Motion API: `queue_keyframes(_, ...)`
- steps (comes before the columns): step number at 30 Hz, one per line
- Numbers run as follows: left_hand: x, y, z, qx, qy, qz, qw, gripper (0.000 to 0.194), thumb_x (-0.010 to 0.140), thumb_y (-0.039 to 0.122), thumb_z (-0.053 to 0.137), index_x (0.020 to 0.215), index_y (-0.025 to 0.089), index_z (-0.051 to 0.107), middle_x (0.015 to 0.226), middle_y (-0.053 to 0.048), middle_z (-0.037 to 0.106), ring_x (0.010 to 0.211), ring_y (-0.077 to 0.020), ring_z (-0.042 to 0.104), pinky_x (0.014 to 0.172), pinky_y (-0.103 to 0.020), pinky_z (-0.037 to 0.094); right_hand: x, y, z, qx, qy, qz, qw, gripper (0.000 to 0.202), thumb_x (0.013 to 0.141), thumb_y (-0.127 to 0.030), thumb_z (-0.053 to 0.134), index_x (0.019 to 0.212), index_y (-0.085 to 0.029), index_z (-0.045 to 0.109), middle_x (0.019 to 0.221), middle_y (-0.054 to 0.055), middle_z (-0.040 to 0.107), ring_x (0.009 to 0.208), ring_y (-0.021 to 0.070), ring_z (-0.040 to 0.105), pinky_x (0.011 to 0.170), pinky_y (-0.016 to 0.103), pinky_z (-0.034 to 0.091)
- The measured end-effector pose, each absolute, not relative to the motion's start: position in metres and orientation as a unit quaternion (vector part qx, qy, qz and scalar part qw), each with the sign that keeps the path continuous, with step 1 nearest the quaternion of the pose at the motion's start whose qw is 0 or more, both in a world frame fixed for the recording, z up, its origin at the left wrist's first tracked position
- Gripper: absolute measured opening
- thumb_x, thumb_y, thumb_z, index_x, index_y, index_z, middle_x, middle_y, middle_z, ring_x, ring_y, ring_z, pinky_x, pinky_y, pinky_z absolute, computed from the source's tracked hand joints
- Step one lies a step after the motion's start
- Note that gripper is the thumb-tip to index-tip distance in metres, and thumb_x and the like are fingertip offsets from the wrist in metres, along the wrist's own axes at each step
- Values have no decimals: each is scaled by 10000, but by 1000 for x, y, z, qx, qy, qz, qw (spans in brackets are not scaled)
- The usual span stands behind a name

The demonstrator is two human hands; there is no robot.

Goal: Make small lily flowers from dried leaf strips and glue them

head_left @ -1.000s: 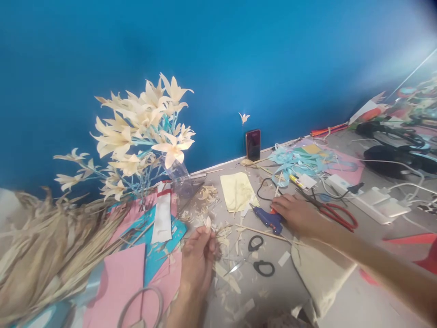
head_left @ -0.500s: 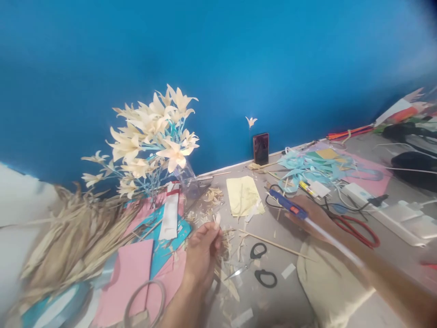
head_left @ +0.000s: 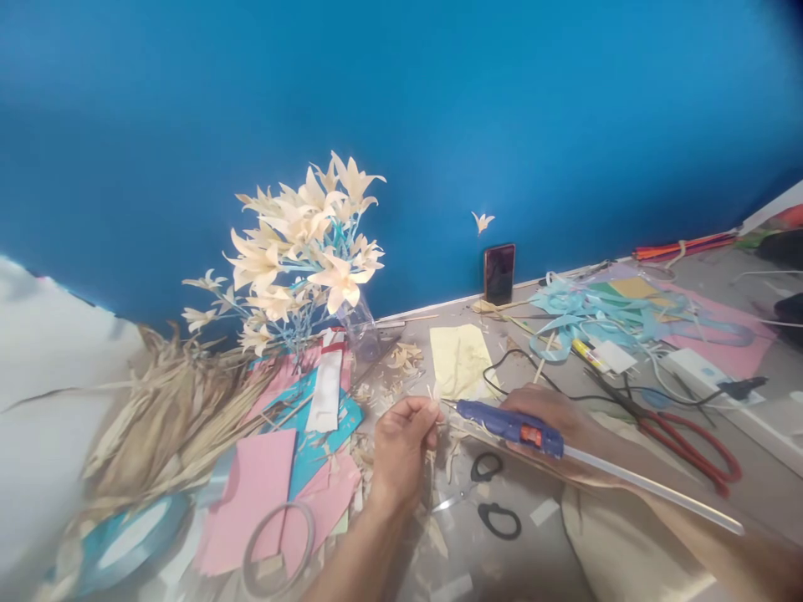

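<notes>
My left hand (head_left: 401, 443) pinches a small pale piece between thumb and fingertips, over the scraps at the middle. Wrapped around a blue glue gun (head_left: 511, 426) is my right hand (head_left: 545, 410). The gun's metal nozzle points left, close to the left fingertips, and a long clear glue stick (head_left: 652, 485) sticks out of its back end. Below the gun lie open scissors (head_left: 493, 497) with black handles. Cream flowers on light blue stems (head_left: 307, 251) stand in a clear vase (head_left: 362, 334) at the back left.
Dried husks (head_left: 176, 410), pink paper (head_left: 257, 502) and tape rolls (head_left: 135, 539) lie left. A yellow sheet (head_left: 461, 359) and an upright phone (head_left: 498, 273) are behind my hands. Blue ribbons (head_left: 570, 305), red-handled pliers (head_left: 683, 443) and a power strip (head_left: 708, 376) are right.
My right hand has brought the glue gun left and down, its nozzle now near my left fingertips. The whole view has shifted, so the table things appear further right.
</notes>
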State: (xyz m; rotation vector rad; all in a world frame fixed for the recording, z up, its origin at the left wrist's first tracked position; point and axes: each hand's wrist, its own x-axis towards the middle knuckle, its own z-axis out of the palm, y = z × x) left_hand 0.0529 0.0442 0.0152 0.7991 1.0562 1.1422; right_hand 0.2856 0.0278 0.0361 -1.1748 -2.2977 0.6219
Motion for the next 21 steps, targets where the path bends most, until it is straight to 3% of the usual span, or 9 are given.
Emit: queue_keyframes(21,50,43,8,366,460,503,633,229,738,342,764,685,138,675,500,24,526,470,-75,413,501,-210,301,285,33,35,-410,-851,237,228,254,951,-374,493,768,-201,521,689,12,569,638,158,514,669,290,370)
